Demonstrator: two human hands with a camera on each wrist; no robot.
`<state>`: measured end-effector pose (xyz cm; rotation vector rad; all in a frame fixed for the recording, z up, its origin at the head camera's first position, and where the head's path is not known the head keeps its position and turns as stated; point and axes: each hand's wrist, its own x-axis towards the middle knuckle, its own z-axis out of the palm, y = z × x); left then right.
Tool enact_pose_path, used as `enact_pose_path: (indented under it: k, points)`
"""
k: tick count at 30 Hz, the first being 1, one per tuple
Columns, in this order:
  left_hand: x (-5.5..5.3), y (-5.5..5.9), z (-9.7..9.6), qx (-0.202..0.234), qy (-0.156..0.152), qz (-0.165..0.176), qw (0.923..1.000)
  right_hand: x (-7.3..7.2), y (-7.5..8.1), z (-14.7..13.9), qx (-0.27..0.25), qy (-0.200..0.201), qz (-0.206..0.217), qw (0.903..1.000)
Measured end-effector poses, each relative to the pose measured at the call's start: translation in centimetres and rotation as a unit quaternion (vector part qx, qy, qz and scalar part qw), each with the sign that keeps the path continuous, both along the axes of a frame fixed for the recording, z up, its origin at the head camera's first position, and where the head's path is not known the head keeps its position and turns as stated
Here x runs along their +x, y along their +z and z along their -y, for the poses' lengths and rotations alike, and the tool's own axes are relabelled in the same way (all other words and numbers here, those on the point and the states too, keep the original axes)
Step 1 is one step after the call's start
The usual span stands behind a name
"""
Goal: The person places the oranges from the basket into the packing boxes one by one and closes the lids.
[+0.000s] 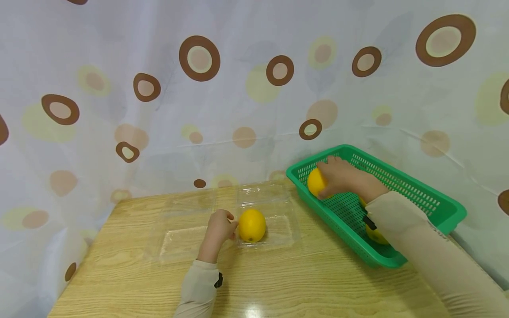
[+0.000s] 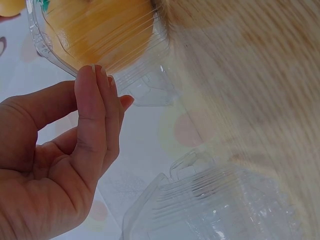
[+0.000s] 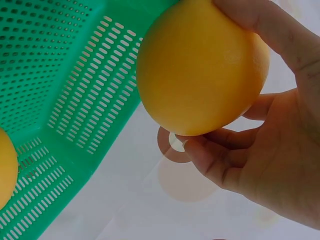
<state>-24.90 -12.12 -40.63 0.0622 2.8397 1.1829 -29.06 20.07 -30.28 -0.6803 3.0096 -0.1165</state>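
Observation:
A clear plastic clamshell box (image 1: 187,234) lies open on the wooden table (image 1: 302,282), and one orange (image 1: 252,225) sits in its right half. My left hand (image 1: 218,227) is beside that orange, at the box's edge. In the left wrist view its fingers (image 2: 95,115) are straight and together, with their tips at the clear rim (image 2: 145,85). They hold nothing. My right hand (image 1: 337,176) grips a second orange (image 1: 316,182) at the far end of a green plastic basket (image 1: 453,212). In the right wrist view its fingers (image 3: 210,157) curl round this orange (image 3: 200,70).
A third orange (image 1: 375,235) lies in the basket, partly under my right forearm, and shows as an orange edge (image 3: 5,165) in the right wrist view. A curtain with brown circles (image 1: 238,88) hangs close behind the table. The table's near half is bare wood.

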Motion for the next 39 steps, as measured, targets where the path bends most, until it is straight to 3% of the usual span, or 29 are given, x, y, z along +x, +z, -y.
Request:
enact_pose_path:
  k: [23, 30, 39]
  points:
    - [0.1, -0.2, 0.1, -0.002, 0.003, -0.007, 1.0000, 0.8, 1.5, 3.4, -0.022, 0.027, 0.002, 0.9994]
    - [0.0, -0.1, 0.1, 0.001, 0.004, -0.002, 1.0000, 0.9, 1.2, 4.5, -0.016, 0.042, -0.003, 0.9990]
    - [-0.1, 0.0, -0.1, -0.003, 0.007, 0.006, 1.0000, 0.8, 0.4, 6.1, -0.005, 0.051, 0.022, 0.9984]
